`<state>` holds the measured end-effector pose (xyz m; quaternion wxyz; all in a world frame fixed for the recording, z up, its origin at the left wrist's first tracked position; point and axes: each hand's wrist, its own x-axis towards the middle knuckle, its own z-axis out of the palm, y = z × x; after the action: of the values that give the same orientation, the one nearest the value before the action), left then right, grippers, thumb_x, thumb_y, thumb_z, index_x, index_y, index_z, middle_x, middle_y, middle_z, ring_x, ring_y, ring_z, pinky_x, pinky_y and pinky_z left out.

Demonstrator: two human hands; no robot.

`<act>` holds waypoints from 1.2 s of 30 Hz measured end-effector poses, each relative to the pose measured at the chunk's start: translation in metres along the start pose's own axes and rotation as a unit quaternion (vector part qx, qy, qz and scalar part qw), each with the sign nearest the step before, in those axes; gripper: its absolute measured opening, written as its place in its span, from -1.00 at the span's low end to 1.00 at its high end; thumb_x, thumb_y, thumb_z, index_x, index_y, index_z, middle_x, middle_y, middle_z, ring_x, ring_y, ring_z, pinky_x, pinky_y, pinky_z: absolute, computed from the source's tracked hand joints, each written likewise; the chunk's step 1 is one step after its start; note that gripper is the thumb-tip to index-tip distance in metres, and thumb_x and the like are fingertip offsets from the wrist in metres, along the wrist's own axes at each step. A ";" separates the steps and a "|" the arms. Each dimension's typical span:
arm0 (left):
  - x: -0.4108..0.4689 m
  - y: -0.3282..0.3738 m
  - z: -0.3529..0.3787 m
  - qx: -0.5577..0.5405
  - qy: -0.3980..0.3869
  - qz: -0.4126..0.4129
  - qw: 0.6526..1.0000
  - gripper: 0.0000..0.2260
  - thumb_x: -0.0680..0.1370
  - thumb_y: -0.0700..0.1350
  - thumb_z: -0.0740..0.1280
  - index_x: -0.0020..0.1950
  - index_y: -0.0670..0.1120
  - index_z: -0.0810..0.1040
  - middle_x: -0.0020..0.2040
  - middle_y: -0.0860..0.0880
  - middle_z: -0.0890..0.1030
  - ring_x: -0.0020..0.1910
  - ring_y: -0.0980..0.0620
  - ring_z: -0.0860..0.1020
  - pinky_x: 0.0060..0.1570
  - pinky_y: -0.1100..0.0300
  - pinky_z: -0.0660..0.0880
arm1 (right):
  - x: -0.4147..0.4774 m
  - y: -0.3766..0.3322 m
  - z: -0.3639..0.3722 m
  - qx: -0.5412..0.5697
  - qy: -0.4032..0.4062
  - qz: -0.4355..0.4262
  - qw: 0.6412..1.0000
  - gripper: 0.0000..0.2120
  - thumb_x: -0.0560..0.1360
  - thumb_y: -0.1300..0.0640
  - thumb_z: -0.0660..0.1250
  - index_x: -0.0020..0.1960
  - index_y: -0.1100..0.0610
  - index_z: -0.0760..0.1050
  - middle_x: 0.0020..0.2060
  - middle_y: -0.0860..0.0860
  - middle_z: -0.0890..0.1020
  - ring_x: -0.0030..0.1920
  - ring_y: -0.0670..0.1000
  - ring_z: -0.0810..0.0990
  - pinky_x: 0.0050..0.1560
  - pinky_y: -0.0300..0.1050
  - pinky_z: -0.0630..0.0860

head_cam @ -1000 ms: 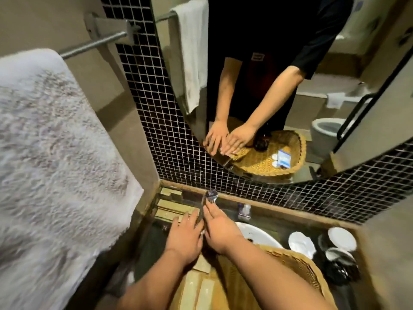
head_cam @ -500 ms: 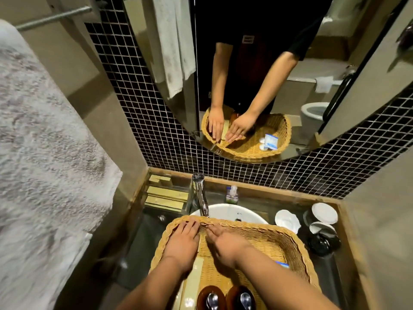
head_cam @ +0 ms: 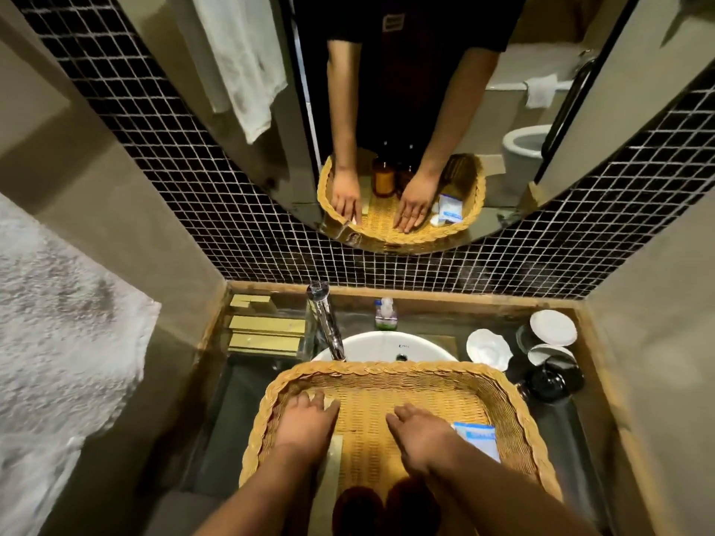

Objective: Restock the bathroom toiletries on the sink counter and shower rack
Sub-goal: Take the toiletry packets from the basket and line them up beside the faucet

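Your left hand, open, rests on the pale box along the left wall of the basket, long axis near-to-far; your right hand, open and empty, is mid-basket.

You face arched mirror set in black mosaic tile. Plain beige walls close in on both your sides. White towel hangs at your left. Below you: wood-edged dark counter, white basin, chrome tap. Mirror reflects toilet, second towel. Light dim, warm.
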<state>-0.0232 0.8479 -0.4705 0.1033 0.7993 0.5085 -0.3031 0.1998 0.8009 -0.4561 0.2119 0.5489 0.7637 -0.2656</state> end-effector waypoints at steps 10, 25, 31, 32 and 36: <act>0.033 0.050 -0.026 -0.100 0.069 0.050 0.991 -0.49 0.54 0.32 0.22 0.45 0.16 0.33 0.25 0.00 0.53 0.18 -0.08 0.54 0.08 0.04 0.50 | -0.015 0.019 0.014 0.096 0.041 -0.005 0.995 -0.32 0.61 0.09 0.21 0.60 0.20 -0.05 0.59 0.13 0.04 0.57 0.13 0.00 0.53 0.01 -0.03; 0.039 0.073 -0.011 -0.378 0.056 0.032 0.924 -0.75 0.54 0.01 0.39 0.19 -0.02 0.64 0.04 -0.01 0.69 0.01 0.03 0.61 -0.04 0.27 0.46 | 0.002 0.023 0.048 0.135 0.106 0.043 0.984 -0.04 0.43 -0.38 0.27 0.61 0.07 -0.04 0.61 0.05 -0.05 0.59 0.10 -0.16 0.54 0.05 -0.14; 0.027 0.065 -0.011 -0.404 0.058 0.087 0.909 -0.67 0.48 0.04 0.42 0.23 0.06 0.56 0.04 0.02 0.66 -0.01 0.06 0.59 -0.04 0.26 0.46 | 0.001 0.017 0.033 0.180 0.125 0.038 0.975 -0.26 0.42 -0.11 0.43 0.49 0.06 0.21 0.40 0.05 0.38 0.36 0.14 0.41 0.23 0.00 0.41; 0.024 0.065 -0.012 -0.409 0.075 0.094 0.904 -0.73 0.49 0.04 0.41 0.17 0.04 0.57 -0.02 0.01 0.66 -0.06 0.05 0.59 -0.08 0.23 0.47 | 0.001 0.014 0.027 0.192 0.118 0.036 0.974 -0.30 0.42 -0.03 0.45 0.46 0.03 0.23 0.35 0.04 0.39 0.25 0.16 0.50 0.10 0.00 0.46; 0.014 0.052 -0.027 -0.421 0.138 0.108 0.890 -0.81 0.50 0.02 0.32 0.01 -0.06 0.55 -0.14 -0.04 0.63 -0.15 -0.03 0.54 -0.16 0.14 0.40 | -0.001 0.008 0.000 0.208 0.155 0.002 0.966 -0.53 0.53 0.14 0.31 0.40 -0.01 0.29 0.28 0.03 0.43 0.13 0.18 0.56 0.05 0.01 0.49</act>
<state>0.0364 0.8473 -0.4643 0.3914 0.7646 0.5078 0.0659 0.2080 0.8027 -0.4570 -0.0269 0.6168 0.7141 -0.3299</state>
